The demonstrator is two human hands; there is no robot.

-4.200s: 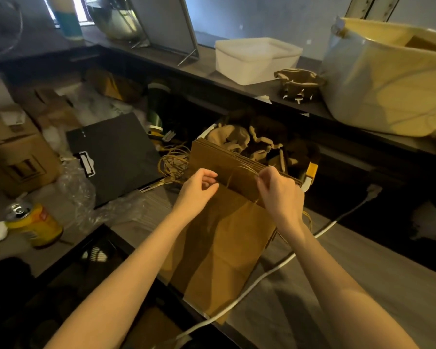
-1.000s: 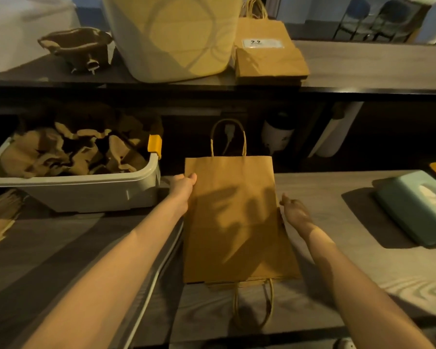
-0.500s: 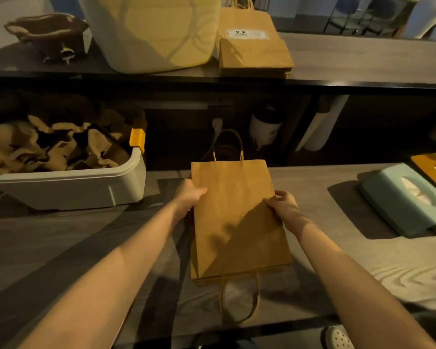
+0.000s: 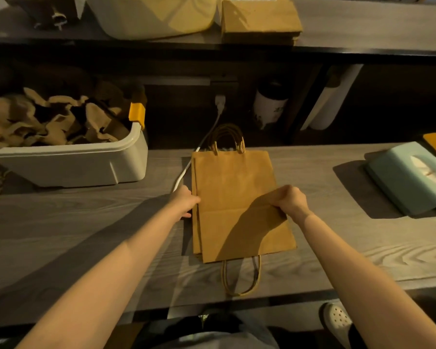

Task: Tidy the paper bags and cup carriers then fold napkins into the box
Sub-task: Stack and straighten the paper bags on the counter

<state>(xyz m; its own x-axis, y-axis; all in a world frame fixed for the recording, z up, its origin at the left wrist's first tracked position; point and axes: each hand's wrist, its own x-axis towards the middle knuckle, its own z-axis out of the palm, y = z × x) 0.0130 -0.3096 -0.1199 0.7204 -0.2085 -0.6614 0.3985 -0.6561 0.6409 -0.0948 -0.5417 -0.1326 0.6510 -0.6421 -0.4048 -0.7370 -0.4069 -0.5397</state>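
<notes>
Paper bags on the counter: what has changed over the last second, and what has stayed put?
The right hand, open beside the stack of paper bags a second ago, now grips its right edge. The left hand has slid down the left edge, nearer the person. The cup-carrier bin and tissue box are unchanged.

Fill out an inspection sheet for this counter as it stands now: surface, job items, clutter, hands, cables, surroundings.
Surface: grey wood-grain counter, partly in shadow.
Job's things: stack of flat brown paper bags lying on the counter, handles showing at both ends; white plastic bin of brown pulp cup carriers; teal tissue box.
Clutter: nothing seen.
Hands: left hand touches the stack's left edge; right hand grips its right edge, fingers curled.
Cables: white cable runs from a wall plug beside the stack.
Surroundings: upper shelf with more folded brown bags; dark recess holds a white cup.
</notes>
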